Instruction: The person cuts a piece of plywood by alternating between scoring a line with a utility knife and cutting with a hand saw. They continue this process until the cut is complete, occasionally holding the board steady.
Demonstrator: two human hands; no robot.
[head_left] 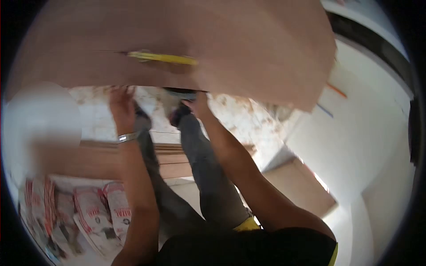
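A large brown board or sheet (pixel 262 48) spans the top of the view, its near edge toward my body. My left hand (pixel 122 104), with a metal-banded watch at the wrist, is at that near edge, fingers curled against it. Further right, my right hand (pixel 199 104) meets the same edge from below; most of its fingers are hidden under the board. A yellow tool (pixel 164 58), blurred and resembling a utility knife with a thin dark tip, lies on top of the board. Below the edge, beside my right hand, is a dark greenish object (pixel 179 94), mostly hidden.
Long brown boards (pixel 97 162) lie stacked on the floor by my legs. Red-and-white printed sacks (pixel 91 208) sit at lower left. A blurred white round shape (pixel 42 119) fills the left side. A brown panel (pixel 301 186) and white wall (pixel 368 115) stand at right.
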